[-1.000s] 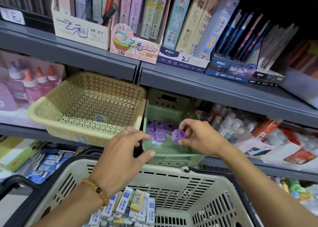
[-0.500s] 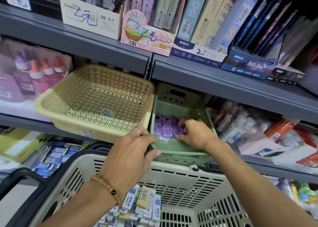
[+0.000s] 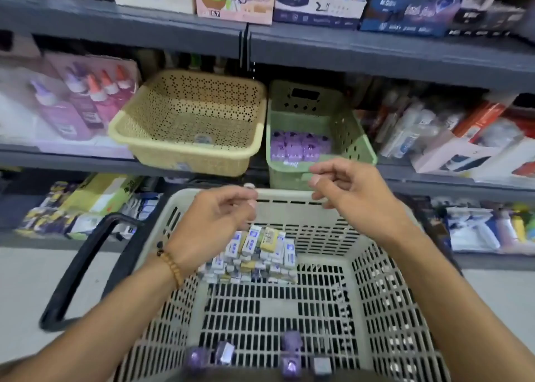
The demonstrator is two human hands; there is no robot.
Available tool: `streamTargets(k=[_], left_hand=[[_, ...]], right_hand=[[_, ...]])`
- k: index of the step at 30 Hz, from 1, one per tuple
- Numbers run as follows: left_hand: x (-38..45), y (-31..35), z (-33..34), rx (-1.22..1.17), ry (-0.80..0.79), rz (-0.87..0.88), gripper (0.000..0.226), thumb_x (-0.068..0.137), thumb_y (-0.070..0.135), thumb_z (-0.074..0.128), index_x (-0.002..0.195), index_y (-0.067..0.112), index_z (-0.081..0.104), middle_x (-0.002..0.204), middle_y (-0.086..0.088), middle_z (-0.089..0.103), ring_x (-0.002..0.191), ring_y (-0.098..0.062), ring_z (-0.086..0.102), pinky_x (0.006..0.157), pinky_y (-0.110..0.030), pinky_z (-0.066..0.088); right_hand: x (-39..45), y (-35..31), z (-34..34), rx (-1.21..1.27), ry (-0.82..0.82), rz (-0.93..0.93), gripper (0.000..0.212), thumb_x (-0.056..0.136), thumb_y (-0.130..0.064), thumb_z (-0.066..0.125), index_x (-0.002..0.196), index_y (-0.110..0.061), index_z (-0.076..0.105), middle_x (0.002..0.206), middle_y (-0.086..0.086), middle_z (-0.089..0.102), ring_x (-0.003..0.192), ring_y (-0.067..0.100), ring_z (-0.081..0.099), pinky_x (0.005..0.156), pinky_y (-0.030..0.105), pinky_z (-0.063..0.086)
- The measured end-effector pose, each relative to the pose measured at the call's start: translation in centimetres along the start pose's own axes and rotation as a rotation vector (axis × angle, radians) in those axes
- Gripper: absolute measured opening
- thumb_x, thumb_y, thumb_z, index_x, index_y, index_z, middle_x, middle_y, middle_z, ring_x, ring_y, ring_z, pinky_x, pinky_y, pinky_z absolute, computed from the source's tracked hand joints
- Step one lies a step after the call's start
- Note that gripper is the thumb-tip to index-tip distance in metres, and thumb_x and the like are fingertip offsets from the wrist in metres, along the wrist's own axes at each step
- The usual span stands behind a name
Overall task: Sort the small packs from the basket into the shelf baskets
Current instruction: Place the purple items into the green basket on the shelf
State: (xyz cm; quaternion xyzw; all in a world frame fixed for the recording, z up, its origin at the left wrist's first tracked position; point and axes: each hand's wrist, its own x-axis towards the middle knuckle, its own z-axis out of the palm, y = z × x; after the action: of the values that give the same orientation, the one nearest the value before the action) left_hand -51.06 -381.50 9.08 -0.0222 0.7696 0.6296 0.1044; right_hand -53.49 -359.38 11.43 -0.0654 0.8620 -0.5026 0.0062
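Both hands, left hand (image 3: 214, 222) and right hand (image 3: 347, 193), have withdrawn from the green basket (image 3: 356, 138), loosely curled, empty; purple packs (image 3: 298, 147) deposited there.

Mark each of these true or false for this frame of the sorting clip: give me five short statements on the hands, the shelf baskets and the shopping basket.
1. Both hands hold nothing. True: the left hand and right hand hover loosely curled over the shopping basket.
2. The yellow shelf basket is full of packs. False: no packs show in it.
3. Purple packs lie in the green shelf basket. True.
4. The shopping basket holds no packs. False: white, blue and yellow packs are piled at its far end.
5. The left wrist wears a bead bracelet. True.
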Motion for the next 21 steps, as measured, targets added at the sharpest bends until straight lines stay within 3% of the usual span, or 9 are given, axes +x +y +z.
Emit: streamTargets(k=[4,6,8,10,12,13,16,18,21], left_hand=[[-2.4,-4.2,0.1,0.259,-0.225,-0.180,0.015,0.092,0.018,0.062,0.106,0.022,0.068,0.104,0.001,0.067,0.086,-0.012,0.068,0.079,-0.027,0.058],[-2.5,-6.1,0.5,0.465,-0.394,-0.229,0.019,0.094,0.027,0.059,0.112,0.026,0.064,0.099,0.005,0.063,0.073,-0.012,0.060,0.067,-0.028,0.057],[-2.2,-7.8,1.3,0.703,-0.581,-0.274,0.033,0.095,0.036,0.054,0.128,0.028,0.054,0.115,0.004,0.060,0.067,-0.008,0.052,0.056,-0.018,0.045],[-1.6,-9.9,2.0,0.918,-0.758,-0.337,0.046,0.097,0.040,0.050,0.140,0.028,0.043,0.141,0.000,0.047,0.097,-0.012,0.056,0.074,-0.016,0.043],[-1.4,-11.9,2.4,1.037,-0.881,-0.436,0.051,0.098,0.041,0.047,0.145,0.025,0.036,0.151,-0.003,0.037,0.125,-0.021,0.047,0.096,-0.028,0.038],[-1.4,-13.0,2.3,1.072,-0.924,-0.482,0.051,0.099,0.041,0.045,0.146,0.024,0.035,0.146,-0.004,0.041,0.123,-0.023,0.048,0.097,-0.032,0.039],[-1.8,-15.6,1.9,1.051,-0.994,-0.650,0.045,0.099,0.044,0.045,0.138,0.025,0.039,0.108,-0.005,0.056,0.078,-0.019,0.054,0.067,-0.031,0.049],[-2.5,-17.2,2.3,1.013,-1.058,-0.676,0.038,0.096,0.046,0.049,0.129,0.027,0.044,0.113,-0.009,0.056,0.086,-0.020,0.053,0.079,-0.035,0.051],[-3.4,-18.3,3.4,0.997,-1.117,-0.581,0.025,0.095,0.043,0.051,0.118,0.032,0.046,0.116,0.005,0.051,0.105,-0.016,0.052,0.096,-0.040,0.046]], right_hand=[[-4.2,3.9,3.6,-0.115,-0.263,0.153,0.010,0.093,-0.023,0.063,0.101,-0.022,0.068,0.089,-0.009,0.066,0.082,0.008,0.063,0.074,0.024,0.049],[-5.5,6.2,5.0,-0.211,-0.447,0.238,0.015,0.094,-0.026,0.061,0.105,-0.019,0.068,0.093,-0.008,0.065,0.084,0.008,0.060,0.072,0.021,0.044],[-6.3,8.4,6.1,-0.335,-0.640,0.291,0.019,0.096,-0.029,0.058,0.107,-0.017,0.067,0.099,-0.002,0.064,0.086,0.013,0.060,0.071,0.026,0.045],[-6.9,10.6,7.2,-0.438,-0.838,0.305,0.025,0.098,-0.030,0.054,0.115,-0.014,0.064,0.114,0.001,0.063,0.098,0.017,0.056,0.084,0.030,0.045],[-7.6,12.6,8.0,-0.503,-0.973,0.353,0.035,0.100,-0.030,0.051,0.132,-0.016,0.053,0.135,0.004,0.054,0.112,0.015,0.050,0.100,0.032,0.040],[-7.9,13.5,8.3,-0.515,-1.008,0.380,0.041,0.100,-0.029,0.051,0.138,-0.017,0.047,0.142,0.005,0.048,0.119,0.017,0.048,0.104,0.034,0.037],[-8.4,15.4,8.5,-0.469,-1.086,0.454,0.054,0.100,-0.032,0.052,0.149,-0.024,0.031,0.153,0.005,0.036,0.131,0.025,0.044,0.110,0.041,0.036],[-8.7,16.1,8.7,-0.446,-1.144,0.508,0.054,0.099,-0.031,0.053,0.148,-0.033,0.030,0.144,0.005,0.043,0.120,0.027,0.052,0.102,0.048,0.046],[-9.0,16.6,9.4,-0.415,-1.205,0.572,0.045,0.097,-0.022,0.058,0.133,-0.041,0.039,0.110,0.005,0.054,0.082,0.022,0.054,0.069,0.038,0.053]])
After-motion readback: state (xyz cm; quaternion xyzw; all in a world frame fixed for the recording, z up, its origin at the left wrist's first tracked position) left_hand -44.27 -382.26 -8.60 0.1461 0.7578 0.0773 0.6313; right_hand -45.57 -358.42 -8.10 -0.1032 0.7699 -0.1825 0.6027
